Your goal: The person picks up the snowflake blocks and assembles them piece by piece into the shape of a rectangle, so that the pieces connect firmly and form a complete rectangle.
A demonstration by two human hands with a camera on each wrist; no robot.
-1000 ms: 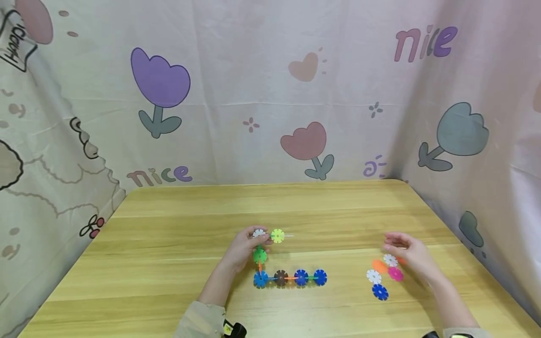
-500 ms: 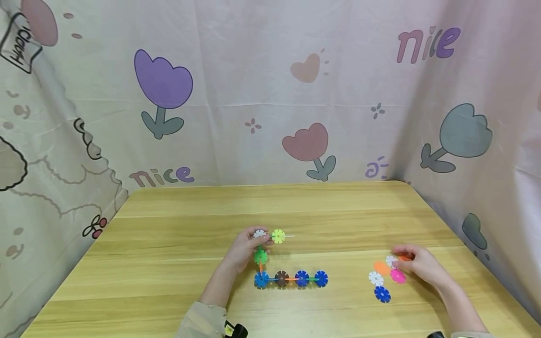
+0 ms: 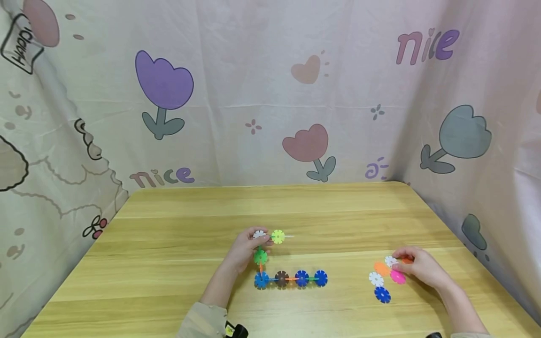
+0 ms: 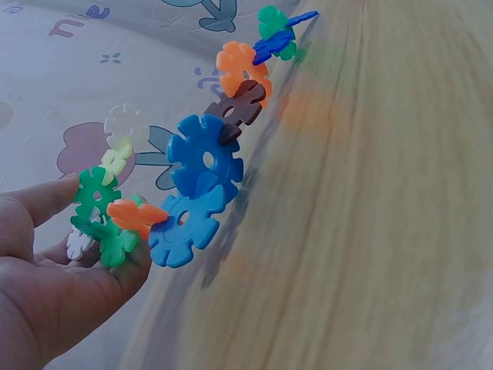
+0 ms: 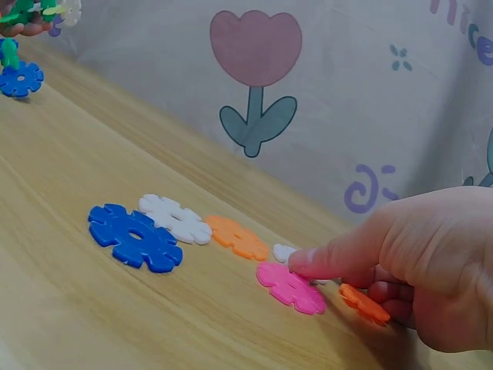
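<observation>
My left hand (image 3: 244, 248) pinches a chain of interlocking plastic snowflake discs at its upper corner, on a white disc (image 3: 258, 233). From there a yellow disc (image 3: 277, 236) sticks out to the right, with a pale disc (image 4: 125, 123) beyond it. Below, the chain runs through a green disc (image 3: 260, 257) to a blue corner disc (image 3: 261, 280), then right past a brown disc (image 3: 282, 279) to blue ones. Over the loose discs, my right hand (image 3: 424, 268) pinches another white snowflake disc (image 5: 282, 252) between thumb and index finger.
Beside the right hand lie a pink disc (image 5: 291, 287), an orange disc (image 5: 237, 237), a white one (image 5: 175, 219) and a dark blue one (image 5: 135, 238). A second orange disc (image 5: 363, 304) is by the curled fingers. A patterned curtain (image 3: 236, 70) surrounds the wooden table (image 3: 169, 263).
My right hand has come down toward the front onto the loose discs, its thumb and index finger closing at the white one. The left hand keeps its hold, nearly still.
</observation>
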